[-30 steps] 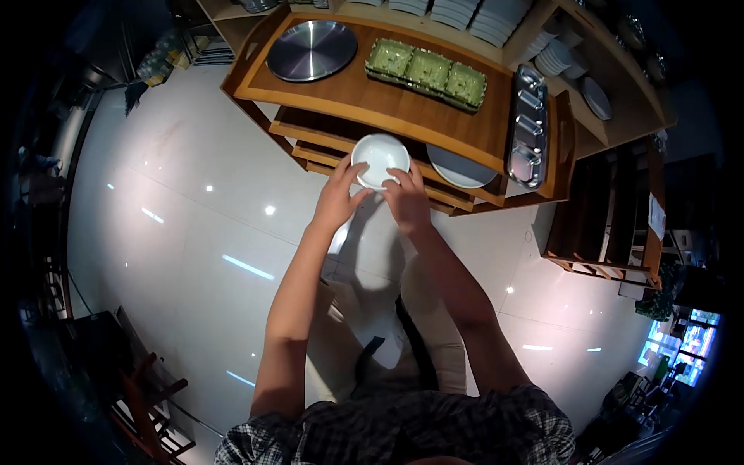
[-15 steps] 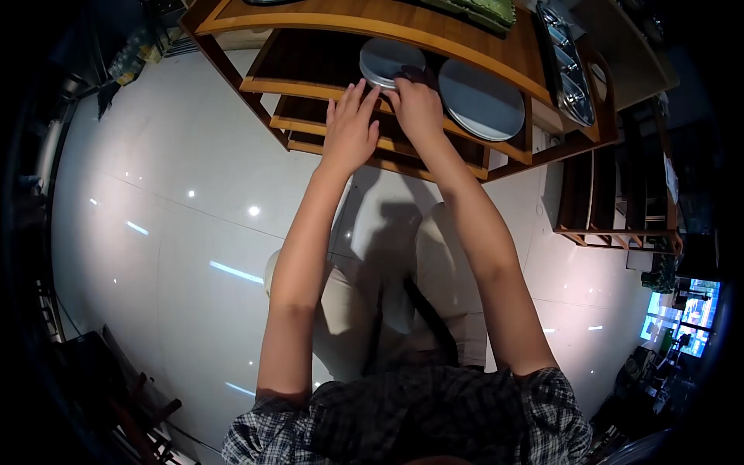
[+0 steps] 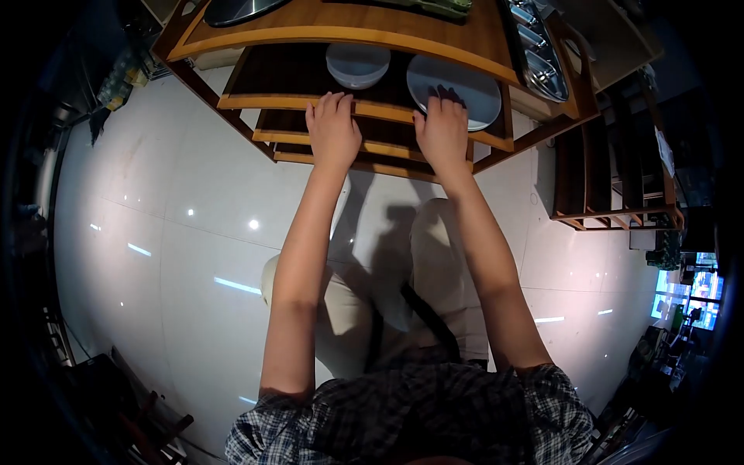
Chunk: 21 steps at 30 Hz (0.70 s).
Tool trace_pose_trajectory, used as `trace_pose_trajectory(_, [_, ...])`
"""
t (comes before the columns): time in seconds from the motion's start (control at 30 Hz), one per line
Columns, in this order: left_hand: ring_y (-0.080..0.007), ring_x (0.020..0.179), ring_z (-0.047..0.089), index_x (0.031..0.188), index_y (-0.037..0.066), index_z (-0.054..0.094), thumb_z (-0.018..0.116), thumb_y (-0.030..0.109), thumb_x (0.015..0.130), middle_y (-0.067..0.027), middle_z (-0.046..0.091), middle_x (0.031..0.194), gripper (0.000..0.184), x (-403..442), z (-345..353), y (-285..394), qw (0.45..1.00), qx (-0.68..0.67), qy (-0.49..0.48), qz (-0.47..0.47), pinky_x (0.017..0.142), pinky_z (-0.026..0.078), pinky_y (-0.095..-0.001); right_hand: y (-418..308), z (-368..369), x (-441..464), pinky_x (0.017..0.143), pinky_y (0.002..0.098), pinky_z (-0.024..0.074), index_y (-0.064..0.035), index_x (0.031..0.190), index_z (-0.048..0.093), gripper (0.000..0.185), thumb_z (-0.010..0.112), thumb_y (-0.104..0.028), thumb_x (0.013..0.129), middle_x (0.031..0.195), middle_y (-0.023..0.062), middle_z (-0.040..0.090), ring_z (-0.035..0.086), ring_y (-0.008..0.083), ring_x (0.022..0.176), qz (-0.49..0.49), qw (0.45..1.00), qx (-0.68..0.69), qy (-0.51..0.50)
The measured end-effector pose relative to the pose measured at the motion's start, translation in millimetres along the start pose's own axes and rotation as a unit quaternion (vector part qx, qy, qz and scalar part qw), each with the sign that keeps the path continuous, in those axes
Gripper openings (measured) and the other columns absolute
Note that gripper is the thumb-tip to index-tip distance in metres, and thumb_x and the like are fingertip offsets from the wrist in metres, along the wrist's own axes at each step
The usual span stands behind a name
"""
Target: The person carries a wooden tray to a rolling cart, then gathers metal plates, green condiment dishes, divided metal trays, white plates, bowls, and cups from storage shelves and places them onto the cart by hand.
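A white bowl [image 3: 357,65] sits on the upper pull-out shelf [image 3: 387,112] of a wooden cabinet, below the cabinet's top. My left hand [image 3: 334,133] grips that shelf's front edge, just below the bowl and apart from it. To the right, my right hand [image 3: 444,138] grips the same edge. Its fingertips reach over the near rim of a round, pale plate [image 3: 453,77], and whether they touch it I cannot tell. Both thumbs are partly visible; the undersides of my fingers are hidden.
On the cabinet top are a round metal tray [image 3: 240,8], a green dish [image 3: 434,6] and a compartmented steel tray [image 3: 542,66]. Further shelves [image 3: 372,147] lie below the gripped one. A dark wooden rack [image 3: 612,178] stands at the right, over a pale tiled floor [image 3: 178,232].
The bowl was first held in both hands over the cabinet's front, then set on the shelf and let go. Both hands have moved to the shelf edge, the right one sideways toward the plate.
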<state>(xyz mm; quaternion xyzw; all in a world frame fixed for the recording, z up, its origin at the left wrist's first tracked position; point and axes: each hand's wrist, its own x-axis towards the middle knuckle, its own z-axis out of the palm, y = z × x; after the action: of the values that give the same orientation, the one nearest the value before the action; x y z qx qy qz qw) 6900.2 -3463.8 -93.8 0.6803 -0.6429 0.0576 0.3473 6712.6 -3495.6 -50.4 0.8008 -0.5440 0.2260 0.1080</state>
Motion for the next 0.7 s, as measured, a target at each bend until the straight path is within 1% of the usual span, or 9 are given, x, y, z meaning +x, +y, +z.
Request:
trace_pose_trajectory(0.03, [-0.0285,0.119,0.048,0.105,0.007,0.061,0.059,0.001,0.074,-0.0077,0.057,0.116,0.031,1,-1,7,0.998,-0.025,0.044,0.022,0.106,0.029,-0.0492,13,3,-2,0.088,0.0442,0.0416,-0.0011,0.099,0.061,0.024,0.062,-0.015,0.08,0.092,0.014,0.06,0.056,0.0319,0.092,0.002,1.0,-0.001,0.001])
trace_pose_trajectory(0.07, [-0.0285,0.119,0.048,0.105,0.007,0.061,0.059,0.001,0.074,-0.0077,0.057,0.116,0.031,1,-2,14,0.998,-0.026,0.044,0.023,0.106,0.029,-0.0492,26,10,-6,0.086,0.0421,0.0434,-0.0013,0.094,0.061,0.019,0.061,-0.012,0.078,0.089,0.0131,0.061,0.057,0.0306,0.091,-0.027,1.0,-0.009,-0.013])
trace_pose_trajectory(0.13, [-0.0285,0.12,0.047,0.104,0.007,0.061,0.059,-0.001,0.073,-0.0082,0.056,0.118,0.032,1,-4,32,0.99,-0.051,0.056,0.115,0.107,0.029,-0.0486,33,8,-8,0.084,0.0399,0.0453,-0.0014,0.089,0.061,0.014,0.059,-0.008,0.076,0.086,0.0122,0.061,0.058,0.0294,0.09,-0.054,0.998,-0.019,-0.028])
trace_pose_trajectory(0.2, [-0.0287,0.123,0.045,0.107,0.007,0.06,0.059,-0.002,0.073,-0.0088,0.054,0.121,0.035,0,-1,45,0.988,-0.078,0.04,0.128,0.108,0.028,-0.0488,34,5,-10,0.079,0.0362,0.0483,-0.0016,0.086,0.06,0.015,0.057,-0.002,0.072,0.085,0.0106,0.061,0.059,0.0272,0.088,-0.09,0.996,-0.009,0.01])
trace_pose_trajectory(0.33, [-0.0292,0.127,0.04,0.113,0.009,0.058,0.058,-0.003,0.073,-0.0095,0.05,0.128,0.042,-3,0,59,0.983,-0.101,-0.011,0.153,0.11,0.026,-0.0495,29,-11,-13,0.073,0.0356,0.0505,-0.0024,0.076,0.058,0.005,0.057,-0.002,0.071,0.082,0.0107,0.061,0.059,0.0264,0.084,-0.055,0.998,-0.005,0.009])
trace_pose_trajectory(0.47, [-0.03,0.129,0.038,0.117,0.009,0.057,0.06,-0.003,0.072,-0.0107,0.046,0.133,0.046,-6,-17,64,0.983,-0.111,-0.067,0.132,0.11,0.025,-0.0511,36,-22,-17,0.072,0.0357,0.0509,-0.0026,0.077,0.058,0.006,0.057,-0.003,0.071,0.084,0.0106,0.062,0.061,0.0263,0.083,-0.071,0.995,0.065,0.02])
trace_pose_trajectory(0.53, [-0.0304,0.13,0.037,0.12,0.01,0.055,0.062,-0.001,0.073,-0.0117,0.044,0.135,0.049,-5,-33,74,0.983,-0.105,-0.085,0.124,0.109,0.025,-0.0517,37,-35,-19,0.074,0.0357,0.0513,-0.0029,0.083,0.06,0.011,0.058,-0.003,0.072,0.089,0.0104,0.063,0.062,0.026,0.085,-0.098,0.99,0.055,0.085])
trace_pose_trajectory(0.63, [-0.034,0.13,0.036,0.134,0.014,0.042,0.062,0.001,0.075,-0.0159,0.035,0.141,0.064,-6,-70,94,0.985,-0.083,-0.085,0.125,0.109,0.023,-0.0557,42,-71,-32,0.08,0.0352,0.0524,-0.0033,0.088,0.061,0.015,0.061,-0.005,0.073,0.095,0.0101,0.064,0.064,0.0249,0.088,-0.107,0.99,0.089,0.037])
trace_pose_trajectory(0.7, [-0.0322,0.132,0.034,0.133,0.015,0.044,0.06,0.004,0.077,-0.0138,0.035,0.143,0.059,-4,-100,112,0.982,-0.064,-0.124,0.129,0.108,0.022,-0.0575,38,-106,-44,0.084,0.0353,0.0524,-0.0037,0.09,0.062,0.016,0.062,-0.006,0.075,0.096,0.01,0.064,0.064,0.0244,0.091,-0.135,0.982,0.134,-0.005])
